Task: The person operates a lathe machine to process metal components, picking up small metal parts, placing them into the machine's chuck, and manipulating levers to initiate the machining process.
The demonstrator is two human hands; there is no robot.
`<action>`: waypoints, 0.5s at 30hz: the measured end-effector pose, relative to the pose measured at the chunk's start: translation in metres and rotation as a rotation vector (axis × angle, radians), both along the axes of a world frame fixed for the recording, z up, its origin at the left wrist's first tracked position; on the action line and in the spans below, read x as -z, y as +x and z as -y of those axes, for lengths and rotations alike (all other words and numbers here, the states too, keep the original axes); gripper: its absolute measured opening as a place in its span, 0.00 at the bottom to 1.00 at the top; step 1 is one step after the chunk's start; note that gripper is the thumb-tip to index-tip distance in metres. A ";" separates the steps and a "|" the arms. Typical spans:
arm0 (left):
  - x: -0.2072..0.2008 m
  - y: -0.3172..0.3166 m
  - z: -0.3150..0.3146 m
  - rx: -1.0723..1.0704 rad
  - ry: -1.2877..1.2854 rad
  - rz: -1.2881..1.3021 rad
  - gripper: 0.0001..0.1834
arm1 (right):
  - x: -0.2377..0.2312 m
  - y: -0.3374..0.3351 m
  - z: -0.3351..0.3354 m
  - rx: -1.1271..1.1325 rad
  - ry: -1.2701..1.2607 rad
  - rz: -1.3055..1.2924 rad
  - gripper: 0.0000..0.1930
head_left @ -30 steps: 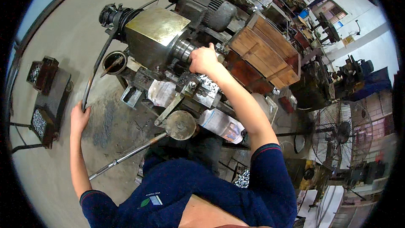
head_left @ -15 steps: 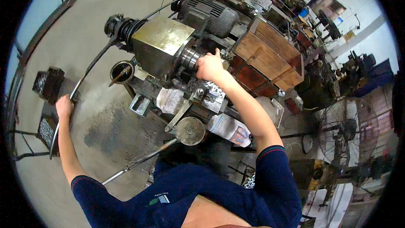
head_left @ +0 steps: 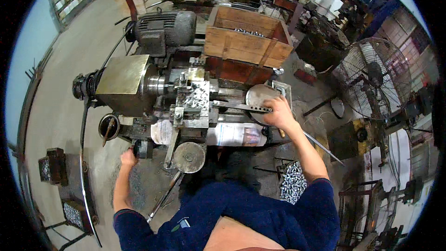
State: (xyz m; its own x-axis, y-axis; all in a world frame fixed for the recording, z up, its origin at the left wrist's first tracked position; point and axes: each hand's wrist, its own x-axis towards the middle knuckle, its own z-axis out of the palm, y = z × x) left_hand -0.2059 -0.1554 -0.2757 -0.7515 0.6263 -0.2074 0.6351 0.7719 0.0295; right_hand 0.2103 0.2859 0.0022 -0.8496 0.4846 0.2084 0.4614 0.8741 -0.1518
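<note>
Dark blue work top, sleeves pushed up

The person wears a navy long-sleeved top with a small light emblem on the chest; both cuffs sit bunched near the elbows, leaving the forearms, left hand and right hand bare, with no gloves.

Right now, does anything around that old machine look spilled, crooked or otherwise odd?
Mostly it looks like a busy workshop. Metal shavings lie scattered over the top of the machine, and a heap of small metal pieces sits on the floor by the person's right arm. The right hand rests at a round wheel; the left hand reaches a dark knob.
</note>
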 end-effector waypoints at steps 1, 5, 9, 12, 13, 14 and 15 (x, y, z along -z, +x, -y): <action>-0.003 -0.019 0.010 0.028 -0.143 -0.022 0.20 | 0.003 0.015 -0.008 0.109 -0.074 0.096 0.19; -0.026 -0.028 -0.003 0.084 -0.259 -0.123 0.15 | 0.038 0.114 -0.052 0.474 -0.134 0.141 0.22; -0.042 -0.012 -0.002 -0.163 -0.011 0.022 0.15 | 0.098 0.245 -0.088 0.963 -0.152 0.532 0.24; -0.028 -0.014 0.045 -0.219 0.061 0.086 0.18 | 0.136 0.289 -0.079 1.136 -0.213 0.498 0.22; -0.017 -0.014 0.065 -0.192 0.069 0.078 0.19 | 0.139 0.288 -0.074 1.098 -0.226 0.513 0.22; -0.010 -0.009 0.079 -0.243 0.099 0.177 0.19 | 0.144 0.289 -0.060 1.072 -0.249 0.536 0.21; -0.004 -0.004 0.093 -0.295 0.127 0.274 0.19 | 0.148 0.290 -0.043 1.046 -0.274 0.559 0.20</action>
